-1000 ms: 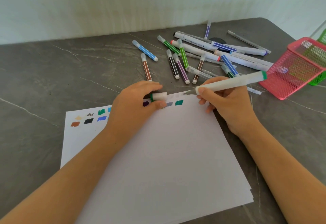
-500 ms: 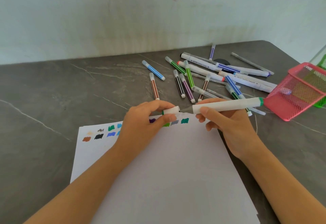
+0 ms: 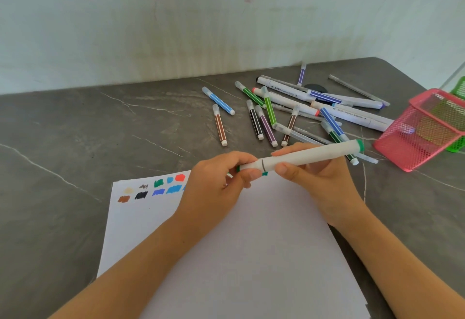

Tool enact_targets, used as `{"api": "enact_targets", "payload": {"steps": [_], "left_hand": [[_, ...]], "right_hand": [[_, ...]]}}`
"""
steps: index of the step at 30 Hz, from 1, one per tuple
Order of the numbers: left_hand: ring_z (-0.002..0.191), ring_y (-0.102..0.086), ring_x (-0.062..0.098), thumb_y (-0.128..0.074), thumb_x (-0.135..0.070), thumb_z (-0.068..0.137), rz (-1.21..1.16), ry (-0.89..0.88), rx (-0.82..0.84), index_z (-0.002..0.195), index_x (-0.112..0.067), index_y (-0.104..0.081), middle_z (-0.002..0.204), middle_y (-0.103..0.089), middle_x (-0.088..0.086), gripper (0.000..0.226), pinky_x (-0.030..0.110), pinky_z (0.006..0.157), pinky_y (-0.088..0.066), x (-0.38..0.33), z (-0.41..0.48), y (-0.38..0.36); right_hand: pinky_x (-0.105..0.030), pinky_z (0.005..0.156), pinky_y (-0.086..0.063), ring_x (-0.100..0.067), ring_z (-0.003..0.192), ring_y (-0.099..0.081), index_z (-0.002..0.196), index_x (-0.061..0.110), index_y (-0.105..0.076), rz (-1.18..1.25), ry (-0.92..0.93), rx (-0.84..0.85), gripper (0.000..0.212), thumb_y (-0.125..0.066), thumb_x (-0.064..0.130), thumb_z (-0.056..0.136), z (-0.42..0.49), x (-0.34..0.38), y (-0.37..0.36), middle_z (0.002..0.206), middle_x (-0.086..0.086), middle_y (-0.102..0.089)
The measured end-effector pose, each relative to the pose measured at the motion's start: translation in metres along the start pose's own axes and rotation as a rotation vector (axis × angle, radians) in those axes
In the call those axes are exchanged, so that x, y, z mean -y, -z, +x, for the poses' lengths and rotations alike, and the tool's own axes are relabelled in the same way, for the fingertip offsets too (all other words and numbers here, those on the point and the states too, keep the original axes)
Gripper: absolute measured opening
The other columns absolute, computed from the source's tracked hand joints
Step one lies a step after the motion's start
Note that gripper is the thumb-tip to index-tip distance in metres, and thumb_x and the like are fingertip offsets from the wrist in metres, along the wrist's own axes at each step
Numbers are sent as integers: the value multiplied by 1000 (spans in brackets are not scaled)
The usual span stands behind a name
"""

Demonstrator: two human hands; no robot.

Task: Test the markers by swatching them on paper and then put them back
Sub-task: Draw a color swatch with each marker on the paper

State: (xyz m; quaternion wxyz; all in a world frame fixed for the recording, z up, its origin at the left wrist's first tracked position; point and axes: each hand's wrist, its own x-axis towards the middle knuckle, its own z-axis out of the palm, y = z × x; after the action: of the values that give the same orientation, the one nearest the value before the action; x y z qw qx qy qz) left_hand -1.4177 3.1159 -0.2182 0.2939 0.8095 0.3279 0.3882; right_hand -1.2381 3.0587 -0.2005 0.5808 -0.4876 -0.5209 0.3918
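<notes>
A thick white marker with green ends lies across both hands above the top edge of the white paper. My right hand grips its barrel. My left hand pinches the cap end, and the cap sits on the marker. Colour swatches run along the paper's top left. A pile of loose markers lies on the grey table behind the hands.
A pink mesh basket stands at the right with a green one behind it. The grey marble table ends at a pale wall. A black round object lies among the far markers.
My left hand has pushed the cap onto the marker's tip, which was bare before. The camera has tilted up, so the table sits lower in view.
</notes>
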Motion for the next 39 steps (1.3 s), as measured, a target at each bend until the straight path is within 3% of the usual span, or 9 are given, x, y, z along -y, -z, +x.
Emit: {"api": "enact_targets", "payload": {"steps": [3,5,13,18,25,28,30,34,39], "left_hand": [[73,-63,3,-61,-32,87,56,-38,-61,98,-14,-68,77,-61,-18,21,10,62,-46,-3,-2,-3],[72,-59,5,-59,-33,87,110,-76,-109,96,-13,-69,75,-64,-12,25,10,63,-44,-3,-1,-5],[73,-60,6,-56,-35,86,110,-85,-95,93,-12,-69,74,-67,-8,28,12,63,-46,-3,-1,-5],[87,-59,7,-62,-32,84,81,-15,-100,97,-12,-69,84,-69,-5,25,9,70,-47,1,6,-3],[88,-63,6,-60,-39,80,-66,140,-125,100,-17,-68,92,-68,-9,30,16,67,-53,2,5,-1],[86,-65,9,-63,-41,82,-52,132,-66,96,-31,-65,87,-68,-19,17,24,70,-55,-6,8,-4],[83,-65,8,-63,-43,82,-53,114,-45,93,-38,-63,83,-68,-19,12,23,69,-54,-15,10,-11],[81,-62,-1,-57,-52,76,-62,123,46,95,-39,-62,84,-67,-20,24,18,68,-52,-42,18,-32],[81,-62,-4,-61,-48,83,-78,65,173,97,-43,-62,84,-67,-23,15,28,75,-56,-83,31,-70]], "right_hand": [[-55,90,-48,-20,94,-66,87,31,-74,-38,9,-41,21,-78,36,67,-1,-3,-2,92,1,-73],[-61,90,-46,-22,94,-65,87,30,-75,-33,14,-65,23,-78,38,66,-2,-5,-3,92,0,-74],[-37,84,-55,-20,92,-66,89,24,-74,-2,-12,-40,21,-82,23,70,-1,-8,-2,91,1,-74],[-38,77,-54,-30,89,-64,88,22,-75,64,-7,-84,20,-74,16,69,0,-7,-8,90,-2,-73],[-18,68,-54,-10,85,-69,96,17,-64,153,-77,-176,30,-67,16,66,3,8,12,86,7,-73],[-22,68,-55,-15,85,-68,98,20,-65,116,-73,-227,30,-66,24,68,1,13,15,89,7,-72],[-29,70,-58,-24,89,-69,102,21,-65,148,-62,-255,32,-65,24,71,-2,18,18,93,3,-73],[-32,69,-59,-22,89,-71,110,13,-61,203,36,-350,30,-63,10,81,-15,36,35,91,0,-72],[-37,66,-59,-22,84,-70,130,7,-49,160,124,-499,50,-62,-5,82,-35,60,79,86,-3,-71]]}}
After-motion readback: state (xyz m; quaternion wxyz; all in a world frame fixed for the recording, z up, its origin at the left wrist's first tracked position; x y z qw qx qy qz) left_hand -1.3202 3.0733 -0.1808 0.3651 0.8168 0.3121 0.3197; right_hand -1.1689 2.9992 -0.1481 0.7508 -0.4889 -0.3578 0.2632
